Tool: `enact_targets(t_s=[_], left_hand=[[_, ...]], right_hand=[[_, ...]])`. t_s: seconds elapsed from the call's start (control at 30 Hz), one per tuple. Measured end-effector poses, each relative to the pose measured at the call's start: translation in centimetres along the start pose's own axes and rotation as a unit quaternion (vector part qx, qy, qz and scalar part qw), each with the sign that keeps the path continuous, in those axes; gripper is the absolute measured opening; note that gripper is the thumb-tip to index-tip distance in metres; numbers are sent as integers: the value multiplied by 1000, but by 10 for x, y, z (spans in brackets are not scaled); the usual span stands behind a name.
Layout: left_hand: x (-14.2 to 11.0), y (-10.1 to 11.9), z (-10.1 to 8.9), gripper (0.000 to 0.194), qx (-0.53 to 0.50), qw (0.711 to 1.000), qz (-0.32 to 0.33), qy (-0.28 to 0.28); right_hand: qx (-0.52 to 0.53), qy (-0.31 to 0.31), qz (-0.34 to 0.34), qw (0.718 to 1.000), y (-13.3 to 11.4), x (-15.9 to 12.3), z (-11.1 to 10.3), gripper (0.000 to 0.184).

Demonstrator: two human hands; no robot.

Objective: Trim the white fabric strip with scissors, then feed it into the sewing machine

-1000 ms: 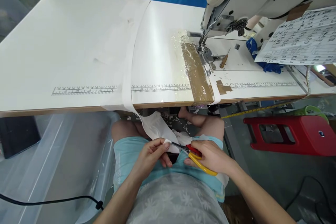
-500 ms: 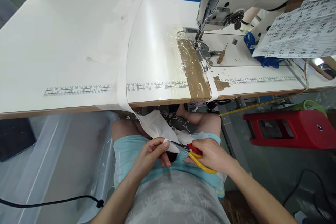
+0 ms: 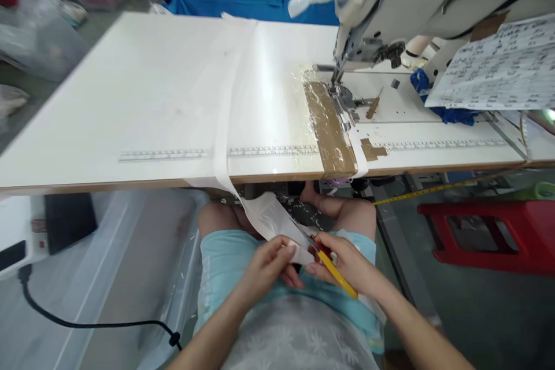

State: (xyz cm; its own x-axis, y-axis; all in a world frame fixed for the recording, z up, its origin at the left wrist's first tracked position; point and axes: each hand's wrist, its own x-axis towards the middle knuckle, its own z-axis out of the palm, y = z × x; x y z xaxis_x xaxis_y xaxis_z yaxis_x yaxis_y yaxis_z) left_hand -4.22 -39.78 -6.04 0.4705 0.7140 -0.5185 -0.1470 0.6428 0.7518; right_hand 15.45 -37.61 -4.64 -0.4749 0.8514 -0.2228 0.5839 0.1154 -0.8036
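Observation:
My left hand (image 3: 273,263) pinches the end of a white fabric strip (image 3: 269,217) above my lap. The strip runs up over the front edge of the sewing table (image 3: 173,98) and lies across its top. In my right hand (image 3: 347,260) is a pair of scissors (image 3: 336,274) with yellow and red handles. Their blades point up and left, beside the strip near my left fingers. Blur hides whether the blades touch the fabric.
A sewing machine (image 3: 390,11) stands at the table's right, with a handwritten sheet (image 3: 498,66) on it. A wooden-handled awl (image 3: 373,107) lies beside the needle. Below left is a clear plastic bin (image 3: 130,277); a red stool (image 3: 489,237) stands at right.
The scissors have swung from pointing left along the strip's end to pointing more upward. My left hand has shifted slightly right and down with the strip, and the camera view has moved.

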Motion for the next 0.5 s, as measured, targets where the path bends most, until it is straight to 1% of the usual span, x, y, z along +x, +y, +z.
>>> enact_targets(t_s=[0.07, 0.13, 0.17, 0.2, 0.23, 0.27, 0.3, 0.33, 0.37, 0.4, 0.43, 0.47, 0.5], left_hand=[[-2, 9, 7, 49, 27, 999, -15, -40], [-7, 30, 6, 45, 111, 992, -4, -54], [-10, 47, 2, 42, 172, 984, 21, -43], [-13, 66, -5, 38, 242, 968, 60, -17], [-16, 88, -13, 34, 307, 946, 107, 19], [-17, 111, -23, 29, 378, 908, 165, 67], [-15, 136, -33, 26, 445, 857, 224, 131], [-10, 160, -44, 23, 490, 807, 264, 199], [-2, 183, -54, 22, 526, 758, 289, 255], [9, 205, -64, 22, 562, 712, 297, 299], [22, 224, -73, 27, 604, 672, 278, 327], [36, 242, -81, 32, 637, 646, 248, 341], [50, 256, -87, 35, 648, 639, 236, 341]], right_hand=[[47, 28, -18, 998, -2, 2, 7, 28], [65, 59, -31, 996, -1, 1, 12, 24], [71, 69, -34, 994, 1, -1, 13, 22], [78, 78, -36, 993, 4, -3, 13, 21], [85, 85, -34, 992, 8, -7, 13, 20], [93, 94, -28, 991, 11, -11, 12, 19], [101, 103, -21, 989, 14, -15, 11, 19], [108, 113, -14, 988, 16, -19, 10, 19], [113, 122, -8, 986, 17, -22, 10, 19], [117, 127, -4, 985, 17, -25, 9, 20], [116, 131, -1, 985, 15, -27, 9, 20], [111, 138, 2, 984, 13, -29, 9, 21], [102, 149, 7, 984, 12, -31, 8, 23]])
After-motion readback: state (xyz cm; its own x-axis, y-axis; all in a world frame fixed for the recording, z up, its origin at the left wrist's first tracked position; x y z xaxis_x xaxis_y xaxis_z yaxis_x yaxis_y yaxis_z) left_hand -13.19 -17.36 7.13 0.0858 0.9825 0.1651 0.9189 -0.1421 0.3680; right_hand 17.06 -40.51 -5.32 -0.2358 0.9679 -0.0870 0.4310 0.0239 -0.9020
